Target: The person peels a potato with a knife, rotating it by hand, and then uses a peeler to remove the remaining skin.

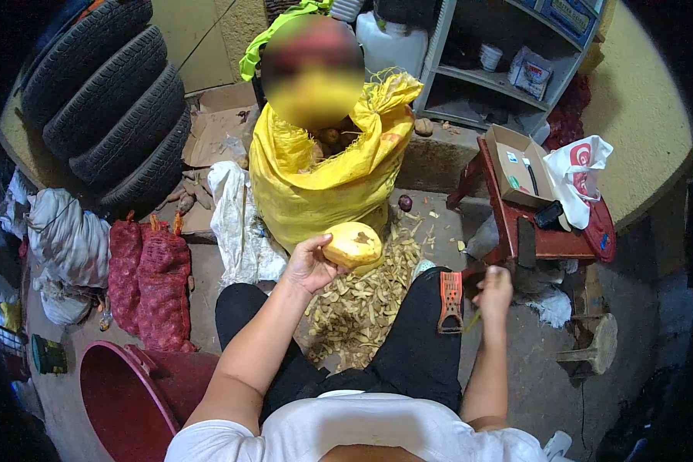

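My left hand (316, 264) is closed around a large, mostly peeled potato (354, 245) with a brown patch on its upper side. Over by my right thigh, my right hand (493, 291) is curled and slightly blurred. A thin yellow-green piece (472, 320) shows under its fingers; I cannot make out what it is. Beside that hand, an orange slotted tool, like a grater or peeler (451, 300), appears against my dark trouser leg. Peelings (362, 316) cover the floor between my legs. Ahead stands an open yellow sack (323, 192) with brown tubers inside.
A dark red tub (123, 385) lies tilted at my left, near red mesh sacks (162, 285). Tyres (123, 100) lean behind them. At right stand a red bench (547, 242) with a cardboard box (516, 165), and a small stool (597, 346). Shelves (470, 77) are behind.
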`<state>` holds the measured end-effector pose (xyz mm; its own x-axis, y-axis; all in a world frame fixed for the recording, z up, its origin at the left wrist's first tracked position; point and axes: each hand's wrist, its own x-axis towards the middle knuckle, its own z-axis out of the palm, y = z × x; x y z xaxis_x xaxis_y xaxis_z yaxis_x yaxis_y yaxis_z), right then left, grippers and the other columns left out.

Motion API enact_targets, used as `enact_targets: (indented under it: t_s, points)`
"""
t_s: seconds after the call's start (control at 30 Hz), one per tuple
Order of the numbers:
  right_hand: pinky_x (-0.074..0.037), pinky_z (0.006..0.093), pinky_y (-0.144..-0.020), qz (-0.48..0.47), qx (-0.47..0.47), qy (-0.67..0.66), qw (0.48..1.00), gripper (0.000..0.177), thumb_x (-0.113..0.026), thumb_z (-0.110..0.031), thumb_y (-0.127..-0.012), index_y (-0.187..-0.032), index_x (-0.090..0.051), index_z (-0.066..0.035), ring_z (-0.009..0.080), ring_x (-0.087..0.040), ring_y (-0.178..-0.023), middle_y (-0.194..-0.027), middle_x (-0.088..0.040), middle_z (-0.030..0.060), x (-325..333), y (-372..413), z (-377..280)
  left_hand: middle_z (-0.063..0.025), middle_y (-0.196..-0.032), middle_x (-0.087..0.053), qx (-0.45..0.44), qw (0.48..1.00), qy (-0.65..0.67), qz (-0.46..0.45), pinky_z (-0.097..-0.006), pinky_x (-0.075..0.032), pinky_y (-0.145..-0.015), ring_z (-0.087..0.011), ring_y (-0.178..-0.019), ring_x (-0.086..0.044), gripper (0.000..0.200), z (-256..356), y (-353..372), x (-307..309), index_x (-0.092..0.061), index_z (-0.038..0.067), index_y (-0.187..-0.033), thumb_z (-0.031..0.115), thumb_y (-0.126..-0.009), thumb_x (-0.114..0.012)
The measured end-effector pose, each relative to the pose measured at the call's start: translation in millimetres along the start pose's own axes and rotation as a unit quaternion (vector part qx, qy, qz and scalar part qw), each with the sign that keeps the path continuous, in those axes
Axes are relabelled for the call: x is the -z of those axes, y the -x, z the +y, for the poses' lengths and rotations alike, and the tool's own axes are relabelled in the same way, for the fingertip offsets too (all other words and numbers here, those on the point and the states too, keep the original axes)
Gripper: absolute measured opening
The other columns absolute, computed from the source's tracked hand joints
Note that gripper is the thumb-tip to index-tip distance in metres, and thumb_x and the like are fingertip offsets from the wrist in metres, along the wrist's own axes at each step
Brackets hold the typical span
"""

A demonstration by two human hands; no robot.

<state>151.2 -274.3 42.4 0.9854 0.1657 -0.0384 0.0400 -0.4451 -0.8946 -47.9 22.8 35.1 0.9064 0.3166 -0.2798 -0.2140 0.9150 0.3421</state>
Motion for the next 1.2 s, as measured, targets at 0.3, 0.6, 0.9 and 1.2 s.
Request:
enact_targets:
  t_s: [0.3,0.6,0.9,1.2]
  points:
    - [-0.039,0.0276,-0.038,-0.35,-0.222,-0.376,0.829,0.014,-0.048,-0.003,-0.077,-0.09,-0.053,0.0,0.0136,-0.046,-0.043,-0.061,-0.049,0.0049,-35,108,-40,-0.021,-0.124,-0.05,0.058,0.997,0.037,-0.023,-0.0524,-0.043,-0.093,-0.0351,-0.114,-0.05,0.05,2,-4,9,-0.04,-0.002,-0.126,0.033,-0.089,-0.045]
    - [-0.035,0.0237,-0.037,-0.558,-0.258,-0.371,0.696,0.024,-0.049,-0.027,-0.093,-0.105,-0.052,-0.006,0.0107,-0.04,-0.042,-0.064,-0.046,0.0043,-47,123,-14,-0.0226,-0.126,-0.048,0.007,1.0,-0.001,-0.02,-0.0553,-0.038,-0.097,-0.0383,-0.116,-0.048,0.057,13,5,7,-0.038,-0.002,-0.128,0.028,-0.083,-0.054]
    - [-0.047,0.0258,-0.054,-0.403,0.048,-0.2,0.892,0.035,-0.046,-0.027,-0.094,-0.111,-0.051,0.003,0.0132,-0.058,-0.061,-0.078,-0.056,0.0055,-59,69,-95,-0.017,-0.125,-0.05,0.048,0.986,-0.138,-0.085,-0.043,-0.048,-0.091,-0.0299,-0.111,-0.053,0.068,4,15,-14,-0.037,0.003,-0.13,0.003,-0.07,-0.068]
    - [-0.044,0.0476,-0.07,-0.363,0.336,0.21,0.843,0.027,-0.047,-0.026,-0.091,-0.093,-0.048,0.001,0.04,-0.058,-0.08,-0.08,-0.058,0.0235,-85,64,-104,-0.0116,-0.117,-0.052,-0.046,0.967,-0.242,-0.069,-0.0385,-0.051,-0.086,-0.0233,-0.106,-0.055,0.08,5,13,-16,-0.033,0.006,-0.131,-0.002,-0.063,-0.074]
